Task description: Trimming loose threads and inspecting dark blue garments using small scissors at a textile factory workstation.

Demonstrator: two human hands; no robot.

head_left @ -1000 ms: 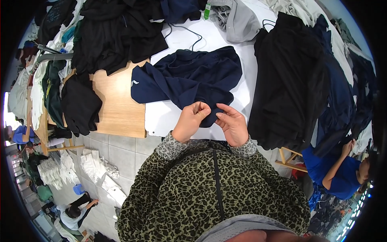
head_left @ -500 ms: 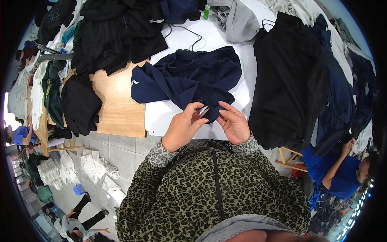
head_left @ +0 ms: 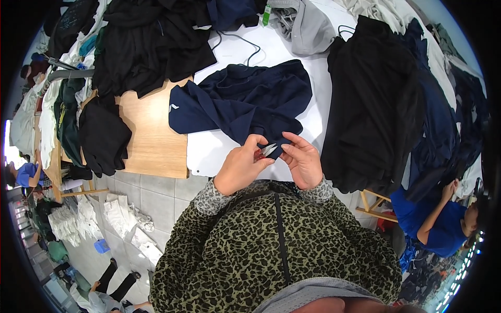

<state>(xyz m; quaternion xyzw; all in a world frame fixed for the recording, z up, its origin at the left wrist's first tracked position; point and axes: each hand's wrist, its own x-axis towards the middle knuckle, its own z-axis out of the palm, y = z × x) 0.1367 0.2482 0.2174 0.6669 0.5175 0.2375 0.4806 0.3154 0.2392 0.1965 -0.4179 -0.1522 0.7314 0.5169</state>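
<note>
A navy garment (head_left: pixel 245 99) lies bunched on the white tabletop, with a small white mark on its left part. In my left hand (head_left: pixel 237 166) is a pair of thread snips (head_left: pixel 269 150), red at the grip, with short silver blades pointing toward my other hand. The blades are slightly apart, right over the garment's near edge. My right hand (head_left: pixel 303 164) pinches that near edge between thumb and forefinger, close to the blade tips. Any thread there is too fine to make out.
Black garments (head_left: pixel 151 47) are heaped at the far left; another black garment (head_left: pixel 373 104) lies along the right. A grey garment (head_left: pixel 308 28) with a green tag sits at the back. A bare wooden board (head_left: pixel 151 135) adjoins the white surface. A co-worker in blue (head_left: pixel 438 224) works at right.
The snips have shifted slightly right and their blades now show more apart, with the red grip visible. My right thumb and forefinger have drawn closer together at the garment's edge.
</note>
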